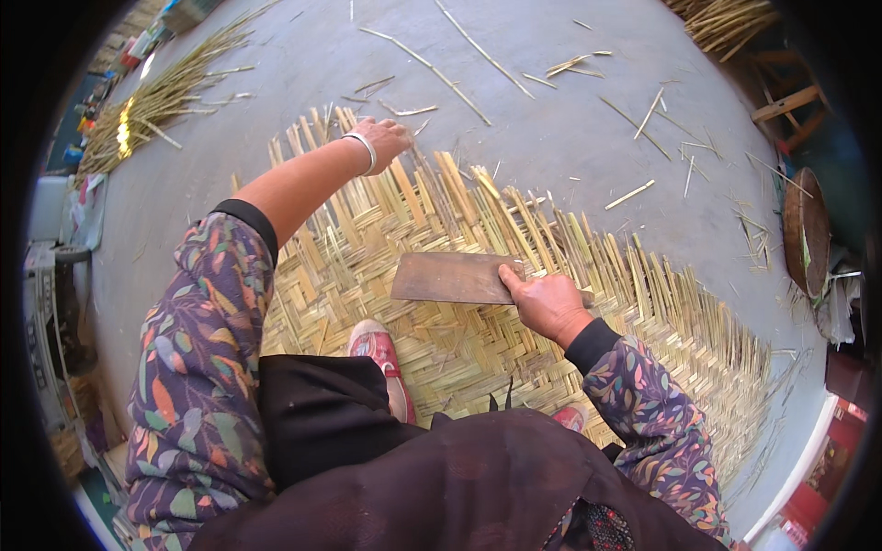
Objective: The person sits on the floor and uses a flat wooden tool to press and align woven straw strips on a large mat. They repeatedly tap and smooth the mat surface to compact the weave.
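Observation:
A woven mat of pale, split reed strips (367,248) spreads over the floor in front of me, with loose strip ends sticking out along its far edge. Over those ends, at the far left, is my left hand (384,142), a pale bangle at its wrist. Its fingers curl downward; what they hold, if anything, is hidden. My right hand (551,308) grips the handle of a cleaver (452,278) with a wide, brownish blade. The blade points left, above the middle of the mat, and its thumb rests at the blade's handle end.
My red shoe (378,354) stands on the mat. Cut reed pieces (629,195) lie scattered over the grey floor (303,55). A reed bundle (175,92) lies at the far left, another (726,23) at the far right. A round wooden object (806,232) leans at the right.

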Action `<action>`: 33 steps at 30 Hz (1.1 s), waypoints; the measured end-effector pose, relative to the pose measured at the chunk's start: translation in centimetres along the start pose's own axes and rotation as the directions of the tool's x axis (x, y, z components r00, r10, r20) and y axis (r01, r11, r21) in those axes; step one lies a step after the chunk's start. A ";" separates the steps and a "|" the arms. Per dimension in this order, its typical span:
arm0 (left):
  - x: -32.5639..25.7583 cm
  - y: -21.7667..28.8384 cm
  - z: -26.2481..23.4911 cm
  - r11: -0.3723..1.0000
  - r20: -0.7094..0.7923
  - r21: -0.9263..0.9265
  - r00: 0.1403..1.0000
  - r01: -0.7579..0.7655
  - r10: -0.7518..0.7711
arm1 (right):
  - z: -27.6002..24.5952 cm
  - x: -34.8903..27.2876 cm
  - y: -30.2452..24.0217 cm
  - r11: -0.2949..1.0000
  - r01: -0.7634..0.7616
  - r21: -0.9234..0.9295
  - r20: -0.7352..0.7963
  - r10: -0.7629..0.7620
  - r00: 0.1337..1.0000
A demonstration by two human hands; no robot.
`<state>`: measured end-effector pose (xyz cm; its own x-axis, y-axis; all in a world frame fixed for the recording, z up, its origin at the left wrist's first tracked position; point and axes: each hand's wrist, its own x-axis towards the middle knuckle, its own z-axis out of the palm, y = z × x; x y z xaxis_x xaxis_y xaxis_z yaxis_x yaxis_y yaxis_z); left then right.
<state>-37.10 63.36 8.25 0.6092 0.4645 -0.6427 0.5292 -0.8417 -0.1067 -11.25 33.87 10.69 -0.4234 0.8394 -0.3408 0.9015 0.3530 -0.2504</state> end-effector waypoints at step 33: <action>7.9 -2.1 0.7 0.987 0.062 0.144 0.996 -0.070 0.061 | -0.3 16.2 2.6 0.923 -0.384 0.007 0.013 0.384 0.923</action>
<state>-33.81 68.56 2.82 0.6026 0.3943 -0.6938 0.3950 -0.9028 -0.1700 -15.72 48.58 4.81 -0.0462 0.9051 -0.4226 0.9943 0.0010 -0.1065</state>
